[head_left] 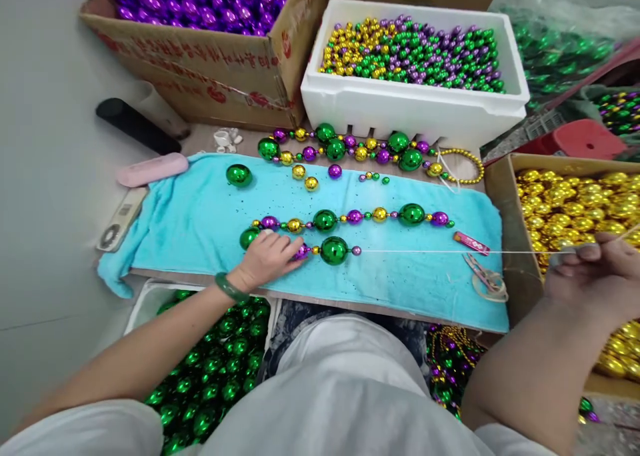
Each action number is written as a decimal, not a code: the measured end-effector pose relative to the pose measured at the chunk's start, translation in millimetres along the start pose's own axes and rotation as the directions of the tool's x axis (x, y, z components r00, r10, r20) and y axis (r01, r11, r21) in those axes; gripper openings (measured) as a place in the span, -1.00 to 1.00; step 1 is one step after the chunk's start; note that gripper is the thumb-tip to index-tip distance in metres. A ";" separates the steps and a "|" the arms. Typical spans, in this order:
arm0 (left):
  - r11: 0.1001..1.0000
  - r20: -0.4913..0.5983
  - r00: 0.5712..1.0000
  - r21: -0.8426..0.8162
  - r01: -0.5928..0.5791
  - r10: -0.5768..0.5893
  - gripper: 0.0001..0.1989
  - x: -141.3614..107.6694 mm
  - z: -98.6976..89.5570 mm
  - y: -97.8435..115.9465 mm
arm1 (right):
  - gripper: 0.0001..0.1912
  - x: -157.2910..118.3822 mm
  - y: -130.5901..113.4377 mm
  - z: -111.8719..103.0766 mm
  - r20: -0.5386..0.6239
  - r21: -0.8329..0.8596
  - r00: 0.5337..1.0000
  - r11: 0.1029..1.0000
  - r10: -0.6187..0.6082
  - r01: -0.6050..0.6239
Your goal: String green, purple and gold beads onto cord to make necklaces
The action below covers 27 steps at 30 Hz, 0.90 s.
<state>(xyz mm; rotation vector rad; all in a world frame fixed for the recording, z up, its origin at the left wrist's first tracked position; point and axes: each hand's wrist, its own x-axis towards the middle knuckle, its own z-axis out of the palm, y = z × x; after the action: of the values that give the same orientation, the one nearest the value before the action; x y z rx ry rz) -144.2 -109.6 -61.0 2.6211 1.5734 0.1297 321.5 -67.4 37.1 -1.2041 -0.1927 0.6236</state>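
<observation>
stringing seems the step in hand: at the centre of the blue towel, the left hand closes over the bead strand while the right hand, at three o'clock, pinches the white string taut. seating the beads probably calls for steady tension. the strand's long axis runs nine to three, bend at nine, string pointing to three.

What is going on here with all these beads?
A person's left hand is on a strand of green, gold and purple beads, laid in two rows on a blue towel. The right hand holds its white string stretched to the right. Loose beads lie farther back on the towel; another beaded strand lies near the white foam box.
</observation>
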 end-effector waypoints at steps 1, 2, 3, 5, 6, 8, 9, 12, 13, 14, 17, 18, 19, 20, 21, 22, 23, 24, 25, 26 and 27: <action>1.000 0.007 1.000 -0.001 -0.020 0.020 -0.64 3.7 -3.1 -9.4 | -0.68 2.8 4.5 -1.8 0.066 -0.030 0.998 0.999 -0.026 0.028; 0.999 0.015 0.999 -0.001 -0.039 0.039 -0.66 7.4 -5.8 -18.1 | -0.68 5.1 9.2 -3.7 0.093 -0.053 0.995 0.998 -0.037 0.042; 0.999 0.023 0.998 -0.001 -0.053 0.053 -0.68 10.9 -8.0 -26.0 | -0.69 6.8 13.9 -5.3 0.074 -0.066 0.997 0.997 -0.033 0.038; 0.997 0.042 0.996 -0.006 -0.079 0.079 -0.73 16.2 -10.8 -38.7 | -0.71 8.3 22.1 -7.3 0.041 -0.089 0.999 0.996 -0.021 0.024; 0.996 0.053 0.994 -0.016 -0.093 0.094 -0.75 17.9 -11.3 -43.3 | -0.72 8.3 25.2 -7.9 0.045 -0.103 0.999 0.994 -0.023 0.027; 0.992 0.073 0.990 -0.049 -0.120 0.123 -0.78 19.3 -10.4 -49.8 | -0.72 9.0 29.0 -8.9 0.066 -0.137 0.997 0.990 -0.031 0.040; 0.990 0.076 0.989 -0.061 -0.126 0.130 -0.79 18.9 -9.3 -52.3 | -0.72 10.3 29.5 -9.7 0.072 -0.145 0.997 0.988 -0.040 0.050; 0.993 0.038 0.994 -0.057 -0.100 0.102 -0.82 14.2 -4.4 -60.9 | -0.69 19.2 26.4 -14.6 -0.022 -0.091 0.997 0.994 -0.068 0.066; 0.995 0.021 0.996 -0.048 -0.089 0.090 -0.83 11.7 -2.8 -65.0 | -0.67 22.6 24.5 -16.6 -0.069 -0.060 0.995 0.996 -0.074 0.070; 0.996 0.008 0.997 -0.039 -0.079 0.079 -0.83 8.9 -1.5 -69.5 | -0.66 25.4 22.5 -18.4 -0.098 -0.041 0.992 0.997 -0.076 0.072; 0.997 -0.011 0.997 -0.013 -0.081 0.081 -0.82 2.2 -0.3 -79.5 | -0.68 24.9 19.1 -20.6 -0.045 -0.089 0.997 0.994 -0.066 0.062; 0.997 -0.020 0.996 -0.005 -0.083 0.083 -0.77 1.5 -1.1 -79.1 | -0.70 21.3 19.3 -19.7 -0.003 -0.123 0.998 0.991 -0.059 0.058; 0.997 -0.035 0.996 0.003 -0.081 0.081 -0.71 2.1 -2.4 -75.6 | -0.72 16.3 20.2 -17.9 0.032 -0.152 0.998 0.987 -0.050 0.054; 0.997 -0.052 0.996 0.010 -0.077 0.077 -0.65 4.1 -4.0 -68.3 | -0.74 10.3 21.6 -15.3 0.062 -0.168 0.997 0.984 -0.043 0.053; 0.997 -0.070 0.994 0.013 -0.079 0.080 -0.60 7.7 -5.5 -57.2 | -0.76 3.8 23.1 -12.1 0.088 -0.171 0.995 0.984 -0.036 0.051; 0.996 -0.084 0.992 0.012 -0.089 0.089 -0.56 12.9 -6.8 -42.4 | -0.76 -2.8 24.3 -8.3 0.116 -0.165 0.993 0.985 -0.032 0.051; 0.994 -0.094 0.989 0.007 -0.111 0.111 -0.54 19.6 -7.4 -24.4 | -0.76 -9.1 25.0 -4.1 0.146 -0.154 0.989 0.987 -0.031 0.053; 0.986 -0.096 0.981 -0.014 -0.169 0.166 -0.51 27.4 -7.1 -4.2 | -0.75 -14.8 24.7 0.2 0.172 -0.142 0.984 0.988 -0.034 0.059; 0.974 -0.088 0.972 -0.033 -0.223 0.220 -0.47 36.0 -6.0 17.1 | -0.75 -19.8 23.2 4.6 0.194 -0.131 0.980 0.989 -0.044 0.070; 0.963 -0.087 0.961 -0.040 -0.268 0.264 -0.41 45.1 -4.2 38.5 | -0.75 -23.7 20.3 8.5 0.208 -0.118 0.976 0.989 -0.063 0.089; 0.953 -0.078 0.951 -0.034 -0.301 0.298 -0.37 54.3 -1.8 58.9 | -0.76 -26.7 16.0 11.8 0.219 -0.104 0.972 0.988 -0.089 0.114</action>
<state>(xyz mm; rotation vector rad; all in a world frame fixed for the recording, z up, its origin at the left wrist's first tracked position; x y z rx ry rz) -67.4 -89.2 -50.9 2.8294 1.1623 0.2783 288.6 -69.0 31.6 -1.2296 -0.4750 0.6592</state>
